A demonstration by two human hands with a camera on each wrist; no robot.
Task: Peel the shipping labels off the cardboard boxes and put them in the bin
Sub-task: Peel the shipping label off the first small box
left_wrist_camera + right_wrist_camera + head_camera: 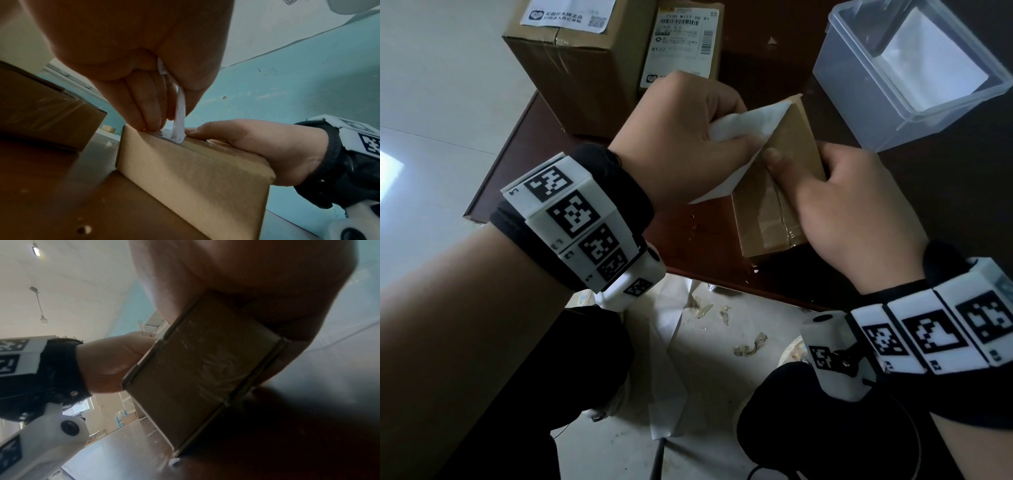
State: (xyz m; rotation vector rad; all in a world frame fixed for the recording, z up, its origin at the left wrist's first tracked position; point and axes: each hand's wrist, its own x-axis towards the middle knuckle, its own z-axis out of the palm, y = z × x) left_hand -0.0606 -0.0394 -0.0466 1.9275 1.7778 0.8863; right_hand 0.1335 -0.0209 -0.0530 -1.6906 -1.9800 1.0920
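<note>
brown box point(774, 192), white label point(743, 126), clear bin point(859, 85), b&w wristbands point(575, 216)

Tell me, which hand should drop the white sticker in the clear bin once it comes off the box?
Probably the left hand: it already pinches the half-peeled label. The right hand grips the small box, steadying it. The bin sits at the table's far right, so the left must reach across.

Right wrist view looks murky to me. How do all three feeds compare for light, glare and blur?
Right wrist view: the right hand is a dark blur filling the top, and only the small box is readable. Left wrist view: brighter, with the label sharp where the left hand pinches it. Head view: dim and wide-angle, with glare on the box tape.
</note>
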